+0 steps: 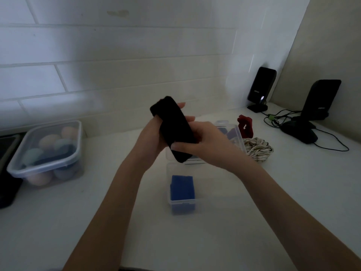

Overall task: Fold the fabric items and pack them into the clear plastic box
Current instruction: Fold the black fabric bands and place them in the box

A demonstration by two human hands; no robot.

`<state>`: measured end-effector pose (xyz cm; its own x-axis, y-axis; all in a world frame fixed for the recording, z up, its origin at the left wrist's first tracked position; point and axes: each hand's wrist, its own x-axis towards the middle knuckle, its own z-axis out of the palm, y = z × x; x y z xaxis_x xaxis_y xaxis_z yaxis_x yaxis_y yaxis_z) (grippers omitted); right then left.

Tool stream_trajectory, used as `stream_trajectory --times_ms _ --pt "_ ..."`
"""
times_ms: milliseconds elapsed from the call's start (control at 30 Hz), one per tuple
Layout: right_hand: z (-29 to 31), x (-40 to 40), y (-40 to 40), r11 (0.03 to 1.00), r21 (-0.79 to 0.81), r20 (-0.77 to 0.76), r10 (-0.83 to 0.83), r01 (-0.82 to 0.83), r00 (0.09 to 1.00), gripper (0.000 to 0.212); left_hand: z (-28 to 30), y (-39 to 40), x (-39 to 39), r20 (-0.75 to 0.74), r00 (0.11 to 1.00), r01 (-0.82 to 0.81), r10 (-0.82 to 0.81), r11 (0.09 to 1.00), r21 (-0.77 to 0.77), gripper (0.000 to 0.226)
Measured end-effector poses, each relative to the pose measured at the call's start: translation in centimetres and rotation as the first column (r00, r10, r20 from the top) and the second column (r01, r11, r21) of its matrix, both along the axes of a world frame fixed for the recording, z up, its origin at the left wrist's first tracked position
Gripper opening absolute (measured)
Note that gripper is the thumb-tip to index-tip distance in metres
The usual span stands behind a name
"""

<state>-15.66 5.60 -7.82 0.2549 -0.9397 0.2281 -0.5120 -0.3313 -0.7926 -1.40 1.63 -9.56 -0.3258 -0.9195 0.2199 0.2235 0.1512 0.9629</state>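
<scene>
1. A black folded fabric [174, 130] is held in the air above the clear plastic box [237, 133].
2. The left hand [151, 136] and right hand [205, 141] both clasp it.
3. A blue fabric [181, 187] lies in a nearer clear box [184, 202] on the desk [273, 192].
4. A striped fabric [257, 148] and a red fabric [245, 126] lie to the right.

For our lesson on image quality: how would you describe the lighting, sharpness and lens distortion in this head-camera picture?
Head view: dim, greyish light throughout; the black fabric held in both hands reads as a flat silhouette with no fold detail. Edges look soft, as on the clear plastic box. Wide-angle bending shows in the curved wall tile lines.
</scene>
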Motion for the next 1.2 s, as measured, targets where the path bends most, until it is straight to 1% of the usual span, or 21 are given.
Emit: stream_trajectory --times_ms 100,267,333,400,467,533,733,933,1100,1200 --pt "-0.1 0.4 -0.7 1.000 -0.027 -0.093 0.003 -0.005 0.996 0.020 -0.1 0.1 0.1 -0.092 0.991 0.106 -0.098 0.991 0.082 0.054" --pt "-0.5 0.4 -1.5 0.999 -0.033 -0.133 -0.019 0.015 0.991 0.028 0.0 0.2 0.3 -0.213 0.947 0.275 -0.240 0.949 0.153 0.063" --pt "-0.5 0.4 -1.5 0.999 -0.040 -0.136 -0.005 0.000 0.991 0.031 -0.1 0.1 0.4 -0.294 0.918 0.322 -0.266 0.933 0.161 0.065" --pt "-0.2 0.3 -1.3 0.999 -0.014 -0.081 0.042 -0.044 0.996 0.032 0.0 -0.2 0.7 -0.406 0.873 0.359 -0.270 0.920 0.159 0.067" --pt "0.0 0.0 -1.3 0.996 0.031 0.038 0.086 -0.087 0.996 0.030 0.0 -0.6 1.0 -0.503 0.817 0.401 -0.281 0.904 0.147 0.068" --pt "0.0 -0.1 -1.2 0.995 0.049 0.074 0.086 -0.090 0.994 0.031 -0.1 -0.8 1.2 -0.555 0.775 0.439 -0.303 0.889 0.127 0.066" --pt "-1.0 0.1 -1.7 0.998 0.019 -0.058 -0.067 0.068 0.996 0.034 -0.6 -1.1 1.0 -0.575 0.745 0.486 -0.336 0.865 0.124 0.063" --pt "-0.9 -0.1 -1.8 0.996 0.042 -0.036 -0.078 0.080 0.996 0.038 -0.8 -1.4 1.2 -0.620 0.704 0.517 -0.346 0.848 0.114 0.061" --pt "-0.9 -0.2 -1.6 0.991 0.104 -0.012 -0.079 0.079 0.997 0.029 -0.9 -1.5 1.2 -0.614 0.716 0.505 -0.331 0.853 0.129 0.059" --pt "-1.3 -0.1 -1.7 0.990 0.099 -0.013 -0.097 0.098 0.995 0.023 -1.0 -1.4 1.3 -0.601 0.745 0.462 -0.291 0.874 0.150 0.055"
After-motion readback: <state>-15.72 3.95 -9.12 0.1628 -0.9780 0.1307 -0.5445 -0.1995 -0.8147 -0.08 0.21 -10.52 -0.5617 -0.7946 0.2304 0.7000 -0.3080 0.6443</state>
